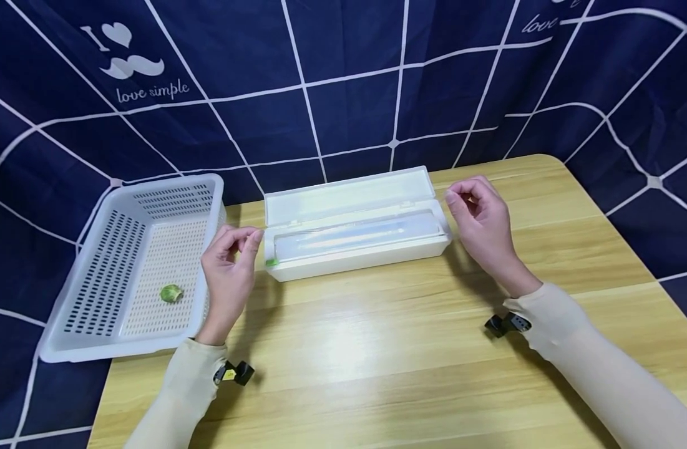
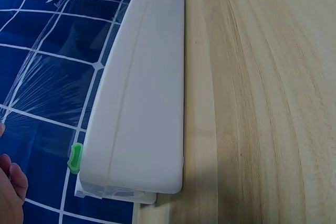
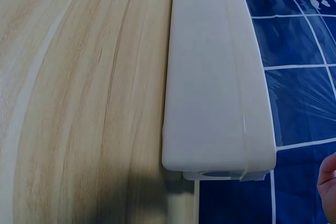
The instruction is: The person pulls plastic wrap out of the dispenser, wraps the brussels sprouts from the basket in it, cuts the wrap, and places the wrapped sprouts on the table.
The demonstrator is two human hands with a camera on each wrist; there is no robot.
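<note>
Far left: white rectangular slotted plastic basket (image 1: 118, 350), one small round green leafy vegetable (image 1: 171, 293) on its floor, nearer the right wall.

Next, left hand (image 1: 231, 268), in front of the basket's right rim. Cream-sleeved forearm rises from lower left, slanting up and right, small black camera (image 1: 243, 373) at the wrist. Thumb and forefinger tips together, pinching one edge of a thin clear plastic film (image 2: 39, 85); other fingers curled in. Pinch sits just beside the box's left end.

Centre: long white plastic box (image 1: 357, 252) on the pale wood-grain tabletop (image 1: 343, 374), hinged lid (image 1: 351, 193) tipped back open, small bright green plastic piece (image 1: 272, 262) at its front left corner. Film spans hand to hand, creases fanning from the left pinch in the left wrist view; hard to make out from the head.

Right: right hand (image 1: 483, 215) off the box's right end, higher in the head view than the left. Sleeved forearm slants up and left from lower right. Fingers bent, thumb against them, clamped on the film's other end.
</note>
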